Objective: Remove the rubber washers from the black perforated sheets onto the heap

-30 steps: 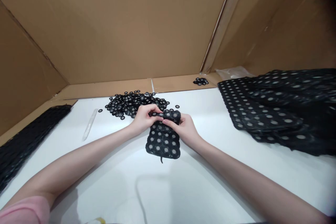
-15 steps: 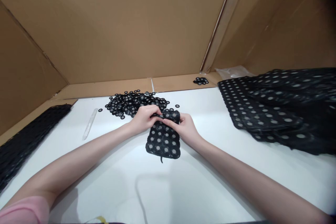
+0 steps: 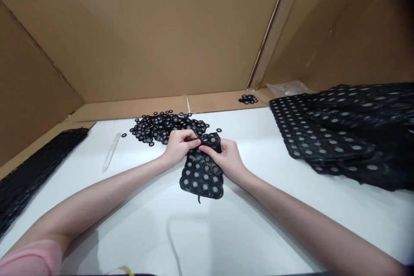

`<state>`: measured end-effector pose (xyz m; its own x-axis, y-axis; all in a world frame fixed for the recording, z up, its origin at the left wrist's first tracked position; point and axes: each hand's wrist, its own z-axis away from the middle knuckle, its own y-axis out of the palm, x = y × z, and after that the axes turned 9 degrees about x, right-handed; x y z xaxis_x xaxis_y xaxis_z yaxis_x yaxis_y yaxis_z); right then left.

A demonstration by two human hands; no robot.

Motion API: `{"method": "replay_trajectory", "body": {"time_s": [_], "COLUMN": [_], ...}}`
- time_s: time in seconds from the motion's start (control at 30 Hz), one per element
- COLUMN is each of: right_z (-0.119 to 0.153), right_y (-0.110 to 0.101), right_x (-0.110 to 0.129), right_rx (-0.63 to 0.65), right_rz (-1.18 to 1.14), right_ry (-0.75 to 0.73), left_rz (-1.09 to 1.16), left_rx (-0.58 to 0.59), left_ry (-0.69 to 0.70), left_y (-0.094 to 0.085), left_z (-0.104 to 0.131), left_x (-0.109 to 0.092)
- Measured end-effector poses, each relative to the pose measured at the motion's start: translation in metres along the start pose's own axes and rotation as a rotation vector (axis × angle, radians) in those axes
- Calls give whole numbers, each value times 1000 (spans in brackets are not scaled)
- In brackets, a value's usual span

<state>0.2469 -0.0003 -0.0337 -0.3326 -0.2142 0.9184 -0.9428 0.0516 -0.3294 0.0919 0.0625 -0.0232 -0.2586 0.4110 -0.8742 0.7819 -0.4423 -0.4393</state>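
- in head view, the folded upper part of the dotted black piece (image 3: 201, 176) has just shifted a little; i judge the fold is being adjusted.
- my left hand (image 3: 175, 148) pinches its upper left part, my right hand (image 3: 232, 160) clamps its right side.
- it hangs between and below my fingers, near the ring pile (image 3: 153, 127).

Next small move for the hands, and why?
Probably a small tug by the left hand at the bunched top of the dotted black sheet, with the right hand bracing. Both grips pinch that end close together, thumbs near the fold, while the lower part spreads unheld. What sits between the fingertips is hidden.
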Motion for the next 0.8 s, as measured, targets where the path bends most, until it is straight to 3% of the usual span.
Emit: {"method": "replay_trajectory", "body": {"time_s": [0.13, 0.3, 0.6, 0.67, 0.8], "right_z": [1, 2, 2, 2, 2], "right_y": [0, -1, -1, -2, -1], "right_x": [-2, -5, -8, -7, -5], "right_rx": [-1, 15, 24, 31, 40], "right_rz": [95, 21, 50, 55, 64], "right_ry": [-69, -23, -13, -24, -32], "left_rz": [80, -117, -243, -210, 44], "left_rx": [22, 162, 118, 128, 105], "left_ry": [-1, 256, 331, 297, 37], "left_y": [-3, -19, -26, -24, -21], "left_z": [-1, -6, -10, -10, -11], "left_x": [2, 1, -7, -8, -6]}}
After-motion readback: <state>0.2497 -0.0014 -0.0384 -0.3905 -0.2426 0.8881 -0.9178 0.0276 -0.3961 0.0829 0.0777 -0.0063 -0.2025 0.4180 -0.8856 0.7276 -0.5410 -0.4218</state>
